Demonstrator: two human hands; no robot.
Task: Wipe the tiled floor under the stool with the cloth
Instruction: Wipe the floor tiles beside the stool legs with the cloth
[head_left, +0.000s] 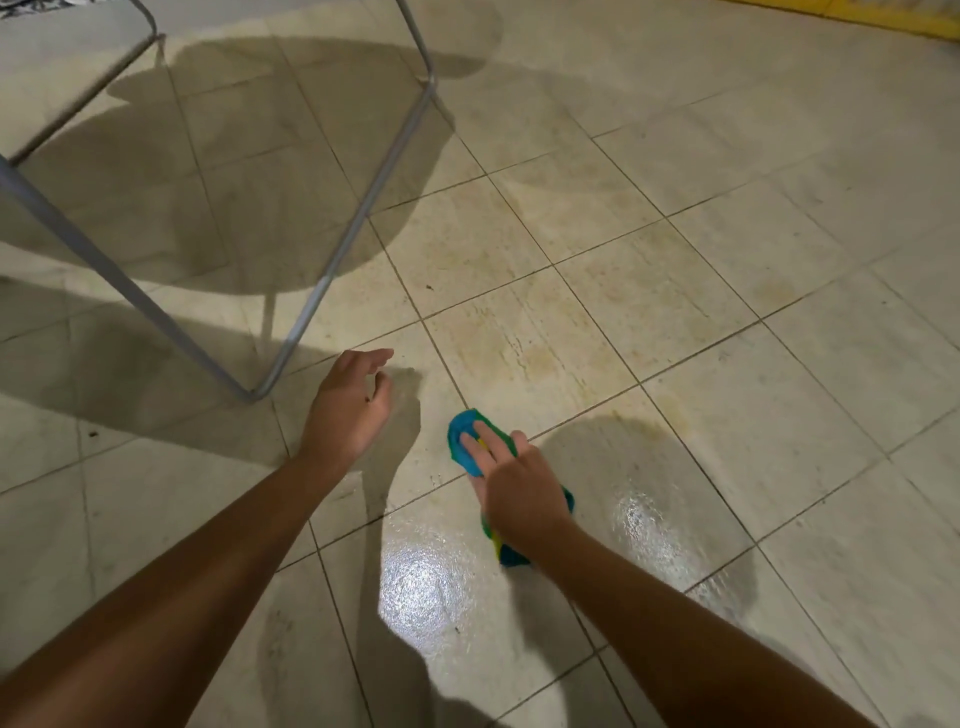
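Note:
A blue cloth with yellow and green patches (462, 434) lies bunched on the beige tiled floor (675, 291). My right hand (511, 483) presses flat on it, fingers spread over its far end, so most of the cloth is hidden under the palm. My left hand (350, 405) hovers empty above the floor, fingers loosely curled and apart, just right of the near corner of the stool's grey metal frame (332, 270). The stool's legs rise to the upper left and its seat is out of view. The cloth is to the right of the frame, outside it.
Wet, shiny patches (415, 582) glint on the tiles near me. The stool's round shadow (249, 171) covers the tiles under the frame. Small dark specks (93, 432) dot the floor at left. A yellow edge (883, 18) runs along the top right.

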